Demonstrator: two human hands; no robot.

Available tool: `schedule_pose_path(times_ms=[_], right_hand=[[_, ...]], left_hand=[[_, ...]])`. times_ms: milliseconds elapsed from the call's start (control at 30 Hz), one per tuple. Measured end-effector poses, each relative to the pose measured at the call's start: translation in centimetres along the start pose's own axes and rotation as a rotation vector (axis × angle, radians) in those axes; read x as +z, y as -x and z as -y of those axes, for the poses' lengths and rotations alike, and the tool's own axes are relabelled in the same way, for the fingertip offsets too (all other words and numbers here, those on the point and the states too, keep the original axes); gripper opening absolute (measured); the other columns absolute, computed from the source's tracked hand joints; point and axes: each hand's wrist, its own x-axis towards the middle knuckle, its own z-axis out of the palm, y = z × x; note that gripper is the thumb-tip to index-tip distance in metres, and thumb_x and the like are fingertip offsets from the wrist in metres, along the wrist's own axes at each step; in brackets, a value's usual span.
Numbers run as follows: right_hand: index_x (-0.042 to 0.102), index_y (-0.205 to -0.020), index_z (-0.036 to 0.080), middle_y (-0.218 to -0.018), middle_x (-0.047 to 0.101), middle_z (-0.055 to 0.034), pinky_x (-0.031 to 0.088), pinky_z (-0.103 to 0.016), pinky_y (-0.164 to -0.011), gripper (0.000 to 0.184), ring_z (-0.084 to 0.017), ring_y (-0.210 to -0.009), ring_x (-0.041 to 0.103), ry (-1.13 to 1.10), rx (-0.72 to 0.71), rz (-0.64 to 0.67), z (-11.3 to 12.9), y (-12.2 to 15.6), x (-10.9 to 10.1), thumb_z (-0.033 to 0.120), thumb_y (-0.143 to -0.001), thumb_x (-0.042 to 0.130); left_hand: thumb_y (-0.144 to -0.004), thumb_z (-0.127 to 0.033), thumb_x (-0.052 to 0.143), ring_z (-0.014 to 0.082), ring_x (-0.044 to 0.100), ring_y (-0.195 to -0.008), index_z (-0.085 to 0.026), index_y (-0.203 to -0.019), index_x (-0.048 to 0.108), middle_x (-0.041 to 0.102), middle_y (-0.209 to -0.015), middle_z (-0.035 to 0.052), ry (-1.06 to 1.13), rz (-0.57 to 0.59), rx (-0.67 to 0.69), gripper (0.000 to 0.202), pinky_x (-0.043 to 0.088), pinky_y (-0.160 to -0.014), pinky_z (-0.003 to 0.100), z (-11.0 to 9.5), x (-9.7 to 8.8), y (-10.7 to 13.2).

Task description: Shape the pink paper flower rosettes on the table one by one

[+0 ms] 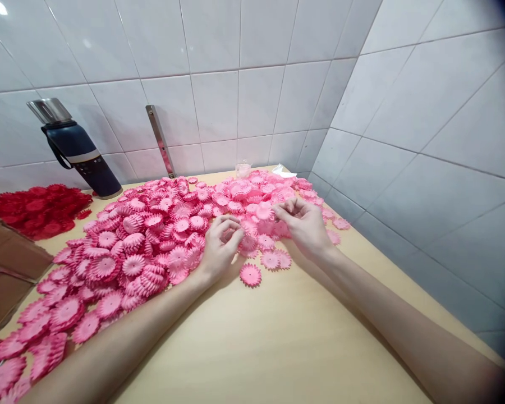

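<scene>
My left hand [223, 246] is curled at the right side of a large heap of pink scalloped flower discs [133, 265], thumb and fingertips close together; whatever lies between them is too small to make out. Fingers pinched, my right hand [305, 224] is over the paler pink part of the heap. At its fingertips shows a light pink petal disc [265, 211], seemingly gripped by the edge. In front of the hands, a single pink flower disc [250, 275] lies flat on the table, with a pair of overlapping discs [271, 259] just behind it.
A dark blue flask [82, 154] stands at the back left beside a pile of red petals [40, 210]. A cardboard box [8, 269] is at the left edge. A metal strip [160, 140] leans on the tiled wall. A small clear cup [243, 168] sits behind the heap.
</scene>
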Motion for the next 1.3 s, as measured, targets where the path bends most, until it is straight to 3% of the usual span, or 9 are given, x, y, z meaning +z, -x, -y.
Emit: schedule_pose_path(times_ms=[133,200,333,467,600,700,933,1167,1300], right_hand=[[0.044,-0.06,0.021,-0.06,0.046,0.0042,0.04,-0.026,-0.057,0.025,-0.011,-0.056,0.048,0.038,-0.078,-0.123,0.1,-1.0,-1.1,0.019,-0.07,0.067],[0.056,-0.066,0.021,-0.068,0.054,0.0011,0.043,-0.028,-0.061,0.01,-0.013,-0.063,0.053,0.138,-0.149,-0.011,0.5,-0.8,-1.2,0.015,-0.075,0.058],[0.068,-0.073,0.021,-0.084,0.063,-0.0035,0.046,-0.032,-0.07,0.028,-0.017,-0.078,0.06,0.356,-0.193,0.331,1.3,0.8,-0.1,0.011,-0.082,0.044],[0.071,-0.077,0.022,-0.087,0.064,-0.004,0.046,-0.033,-0.074,0.027,-0.019,-0.082,0.06,0.418,-0.173,0.461,1.8,2.1,1.0,0.015,-0.085,0.046],[0.07,-0.078,0.02,-0.081,0.064,-0.0043,0.046,-0.033,-0.069,0.013,-0.018,-0.075,0.059,0.482,-0.263,0.437,2.0,2.3,1.2,0.025,-0.084,0.059],[0.066,-0.076,0.019,-0.078,0.063,-0.004,0.046,-0.032,-0.066,0.011,-0.017,-0.073,0.058,0.493,-0.308,0.432,2.0,2.2,1.3,0.022,-0.084,0.059],[0.057,-0.069,0.019,-0.072,0.058,-0.0027,0.044,-0.031,-0.064,0.018,-0.016,-0.07,0.054,0.557,-0.282,0.379,1.7,2.1,1.6,0.022,-0.086,0.055],[0.064,-0.079,0.019,-0.081,0.061,-0.0036,0.046,-0.031,-0.068,0.012,-0.017,-0.075,0.057,0.48,-0.284,0.461,1.5,2.1,1.2,0.027,-0.086,0.058],[0.062,-0.073,0.019,-0.075,0.061,-0.0029,0.045,-0.031,-0.064,0.015,-0.016,-0.071,0.056,0.419,-0.241,0.407,1.3,1.7,1.1,0.027,-0.085,0.058]], left_hand=[[-0.081,-0.016,0.054,0.0156,0.054,-0.087,-0.017,-0.065,0.054,0.055,-0.088,0.004,-0.027,-0.052,0.01,0.016,0.047,-0.077,0.028,0.3,-0.1,-0.1],[-0.082,-0.019,0.055,0.0153,0.054,-0.087,-0.017,-0.068,0.056,0.054,-0.089,0.004,-0.024,-0.04,0.005,0.014,0.047,-0.077,0.027,0.4,-0.1,-0.1],[-0.083,-0.024,0.057,0.0155,0.054,-0.091,-0.017,-0.073,0.059,0.054,-0.093,0.0049,0.003,0.008,0.007,0.012,0.048,-0.08,0.027,0.2,0.1,-0.1],[-0.083,-0.026,0.058,0.0169,0.054,-0.094,-0.017,-0.075,0.061,0.053,-0.093,0.0057,-0.006,0.037,0.018,0.012,0.048,-0.084,0.03,0.0,0.1,0.0],[-0.084,-0.028,0.058,0.0182,0.053,-0.099,-0.017,-0.078,0.062,0.053,-0.096,0.0065,0.032,0.061,0.013,0.013,0.049,-0.086,0.031,0.2,0.1,0.1],[-0.084,-0.028,0.058,0.0193,0.053,-0.103,-0.017,-0.078,0.063,0.052,-0.099,0.0072,0.021,0.077,0.018,0.013,0.048,-0.089,0.032,0.3,0.1,0.1],[-0.085,-0.023,0.055,0.0184,0.053,-0.095,-0.017,-0.073,0.06,0.051,-0.096,0.0066,-0.049,0.055,0.04,0.014,0.049,-0.079,0.029,-0.3,0.1,0.2],[-0.085,-0.023,0.054,0.0189,0.053,-0.098,-0.017,-0.076,0.061,0.051,-0.098,0.0073,0.006,0.087,0.038,0.013,0.05,-0.081,0.03,-0.1,0.2,0.3],[-0.084,-0.02,0.053,0.0187,0.053,-0.098,-0.017,-0.072,0.059,0.052,-0.099,0.0074,-0.016,0.058,0.04,0.014,0.049,-0.08,0.029,-0.1,0.2,0.3]])
